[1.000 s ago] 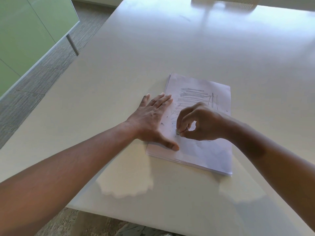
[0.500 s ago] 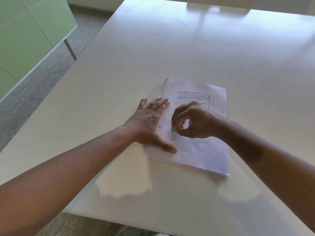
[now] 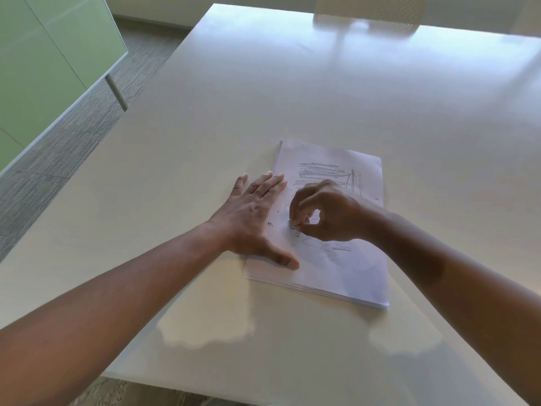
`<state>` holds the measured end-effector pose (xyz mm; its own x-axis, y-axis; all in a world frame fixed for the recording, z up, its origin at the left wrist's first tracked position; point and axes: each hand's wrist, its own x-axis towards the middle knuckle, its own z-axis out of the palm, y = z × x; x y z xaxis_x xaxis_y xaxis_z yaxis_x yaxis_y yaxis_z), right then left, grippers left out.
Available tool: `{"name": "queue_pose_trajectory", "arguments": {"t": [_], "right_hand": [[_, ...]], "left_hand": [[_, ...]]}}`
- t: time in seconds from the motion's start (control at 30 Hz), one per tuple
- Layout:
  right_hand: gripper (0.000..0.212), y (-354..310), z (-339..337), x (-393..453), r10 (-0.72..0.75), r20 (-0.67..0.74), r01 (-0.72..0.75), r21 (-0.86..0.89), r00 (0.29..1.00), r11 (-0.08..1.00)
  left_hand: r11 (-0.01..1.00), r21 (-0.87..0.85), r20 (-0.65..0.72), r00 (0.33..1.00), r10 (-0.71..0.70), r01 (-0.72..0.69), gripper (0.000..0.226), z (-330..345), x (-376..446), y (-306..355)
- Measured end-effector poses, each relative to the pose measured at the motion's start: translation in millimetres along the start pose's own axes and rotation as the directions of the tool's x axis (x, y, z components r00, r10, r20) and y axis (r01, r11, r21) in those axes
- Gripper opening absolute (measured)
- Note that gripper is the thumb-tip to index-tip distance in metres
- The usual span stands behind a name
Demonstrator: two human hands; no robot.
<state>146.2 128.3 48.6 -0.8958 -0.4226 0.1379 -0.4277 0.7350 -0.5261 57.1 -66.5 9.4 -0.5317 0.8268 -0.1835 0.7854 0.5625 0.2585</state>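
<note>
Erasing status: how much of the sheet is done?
Done: the middle of the sheet looks faint, with crumbs beside it. In hand: the right hand pinches an eraser on that patch while the left hand presses the sheet flat. Left: the dark scribbles at the top and a few strokes below the right hand.

You have a single view, from the camera worn on your head. It faces forward and steeply down across the pale surface (image 3: 322, 98), so your forearms enter from the two bottom corners. Your left hand (image 3: 251, 218) and right hand (image 3: 328, 212) sit near mid-frame over the stack of paper (image 3: 336, 273). It is close enough to show pencil strokes, yet the small eraser (image 3: 293, 225) is only a pale speck. The wide lens also takes in the green partition (image 3: 44, 68) and carpeted floor (image 3: 58, 148) at left, and a chair (image 3: 369, 7) at the far edge.
</note>
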Motion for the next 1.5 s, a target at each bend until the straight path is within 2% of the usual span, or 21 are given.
{"name": "queue_pose_trajectory", "arguments": {"t": [0.13,0.5,0.63,0.8,0.97,1.2,1.37,1.43,1.5], "right_hand": [[0.008,2,0,0,0.042,-0.020,-0.042,0.014,0.999,0.999],[0.009,2,-3,6,0.070,0.040,-0.070,-0.006,0.997,0.998],[0.007,1,-5,9,0.080,0.070,-0.079,-0.014,0.994,0.997],[0.009,2,-6,9,0.084,0.074,-0.084,-0.010,0.994,0.996],[0.010,1,-2,5,0.019,0.030,-0.019,0.021,0.999,1.000],[0.008,-6,-3,0,-0.031,0.187,0.019,0.067,0.982,0.998],[0.007,3,-4,13,-0.033,0.035,0.031,0.042,0.999,0.999],[0.007,3,-3,11,-0.023,0.049,0.021,0.050,0.999,0.999],[0.007,-1,-3,5,-0.014,0.121,0.007,0.063,0.993,0.998]], "left_hand": [[1.000,0.001,0.004,1.000,0.002,-0.002,0.167,-1,0,0],[0.999,-0.050,-0.043,0.999,-0.019,0.017,0.161,3,3,1],[0.999,0.007,-0.002,0.999,-0.032,0.032,0.165,4,3,6],[0.999,0.042,0.036,0.999,-0.017,0.016,0.161,4,3,7],[0.999,0.046,0.030,0.999,-0.015,0.014,0.161,4,2,8],[1.000,0.028,0.040,0.999,-0.002,0.001,0.158,2,1,7],[0.999,0.048,0.045,0.999,-0.018,0.016,0.160,2,2,9],[0.999,0.045,0.043,0.999,-0.022,0.020,0.160,2,2,9],[0.999,0.033,0.047,0.999,-0.024,0.022,0.159,1,1,9]]}}
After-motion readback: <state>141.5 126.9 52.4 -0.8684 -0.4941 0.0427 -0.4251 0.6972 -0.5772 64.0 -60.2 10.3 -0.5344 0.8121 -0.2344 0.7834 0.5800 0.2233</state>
